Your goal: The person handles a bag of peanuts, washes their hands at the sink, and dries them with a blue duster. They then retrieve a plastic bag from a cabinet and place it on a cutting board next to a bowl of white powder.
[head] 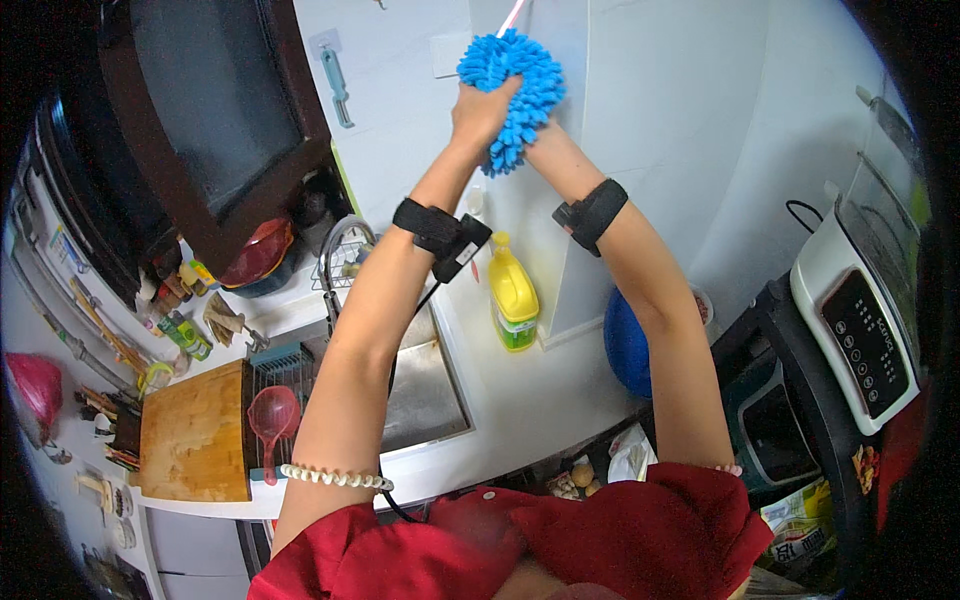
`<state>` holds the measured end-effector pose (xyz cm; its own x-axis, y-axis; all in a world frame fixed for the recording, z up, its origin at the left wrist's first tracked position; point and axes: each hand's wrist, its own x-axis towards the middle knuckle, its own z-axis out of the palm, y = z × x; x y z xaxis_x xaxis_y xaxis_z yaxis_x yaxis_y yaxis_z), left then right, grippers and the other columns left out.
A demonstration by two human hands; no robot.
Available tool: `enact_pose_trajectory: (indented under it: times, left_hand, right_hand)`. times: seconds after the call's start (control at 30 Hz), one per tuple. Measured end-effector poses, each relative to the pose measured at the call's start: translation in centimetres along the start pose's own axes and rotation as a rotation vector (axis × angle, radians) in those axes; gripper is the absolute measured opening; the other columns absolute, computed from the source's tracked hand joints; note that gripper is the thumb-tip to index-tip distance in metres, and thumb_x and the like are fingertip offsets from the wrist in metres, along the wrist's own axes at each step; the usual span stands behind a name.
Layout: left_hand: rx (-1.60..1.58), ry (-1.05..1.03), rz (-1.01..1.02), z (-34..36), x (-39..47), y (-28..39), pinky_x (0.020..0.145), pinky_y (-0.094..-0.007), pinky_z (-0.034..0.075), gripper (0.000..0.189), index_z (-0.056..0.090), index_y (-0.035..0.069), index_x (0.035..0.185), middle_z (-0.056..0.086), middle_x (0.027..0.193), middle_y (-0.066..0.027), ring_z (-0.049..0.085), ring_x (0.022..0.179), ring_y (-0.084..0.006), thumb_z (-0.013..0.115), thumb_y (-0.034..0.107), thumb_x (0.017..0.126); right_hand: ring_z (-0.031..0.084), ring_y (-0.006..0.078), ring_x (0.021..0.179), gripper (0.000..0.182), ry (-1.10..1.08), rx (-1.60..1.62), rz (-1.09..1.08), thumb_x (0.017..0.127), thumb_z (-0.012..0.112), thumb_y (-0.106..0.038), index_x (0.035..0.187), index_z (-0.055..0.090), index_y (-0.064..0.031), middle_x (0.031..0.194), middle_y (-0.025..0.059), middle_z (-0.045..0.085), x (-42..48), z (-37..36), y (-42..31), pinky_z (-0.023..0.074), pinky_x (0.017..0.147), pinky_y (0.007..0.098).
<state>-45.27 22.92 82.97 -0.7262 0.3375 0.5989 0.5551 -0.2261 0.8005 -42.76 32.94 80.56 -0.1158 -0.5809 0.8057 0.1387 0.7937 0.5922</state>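
Observation:
A blue chenille hand-towel ball (525, 67) is up against the pale wall, with a thin pink-and-white strap (511, 18) running upward from it. My left hand (482, 114) grips its left side, the thumb pressed over the strands. From the lower right my right hand (541, 139) reaches behind the ball; the fluffy strands hide its fingers. Both forearms are raised, each with a black band at the wrist. Below them, a yellow-capped detergent bottle (514, 296) stands on the white counter (517, 397), right of the steel sink (424, 394).
A curved faucet (330, 247) rises behind the sink. On the left are a wooden cutting board (193, 435), a pink strainer (273, 412) and a dark-framed window (217, 97). A blue basin (626, 349) and a white appliance (859, 322) on a black rack stand on the right.

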Motion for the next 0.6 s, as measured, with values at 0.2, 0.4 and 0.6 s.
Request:
enact_pose_trajectory:
  times: [0.2,0.4,0.6]
  left_hand:
    - [-0.486,-0.283,-0.260,-1.9,-2.6,2.9,0.085,-0.0324,0.044,0.057,0.047,0.003,0.119,0.056,0.109,-0.0080,0.055,0.096,-0.0175,0.056,0.045,0.081]
    - [-0.203,-0.024,-0.018,1.9,-2.2,0.5,0.091,-0.0384,0.037,0.070,0.033,0.002,0.129,0.045,0.123,-0.0182,0.045,0.111,-0.0284,0.048,0.051,0.081]
    - [0.465,0.143,-0.057,1.0,-1.4,1.1,0.092,-0.0395,0.036,0.073,0.033,-0.002,0.127,0.047,0.118,-0.0269,0.046,0.111,-0.0355,0.045,0.054,0.082]
  right_hand:
    - [0.052,0.0262,0.104,0.045,-0.570,0.972,0.778,0.081,0.051,-0.031,0.120,0.045,-0.0099,0.120,0.0130,0.050,1.4,-1.7,1.5,0.0437,0.085,0.0348]
    - [0.050,0.0212,0.103,0.040,0.138,2.201,1.491,0.091,0.033,-0.037,0.116,0.048,-0.0095,0.117,0.0070,0.051,2.1,-2.9,-1.1,0.0425,0.086,0.0342]
    - [0.052,0.0216,0.100,0.042,0.307,2.242,1.506,0.091,0.031,-0.038,0.117,0.046,-0.0098,0.113,0.0072,0.053,2.0,-3.9,-1.2,0.0421,0.088,0.0361]
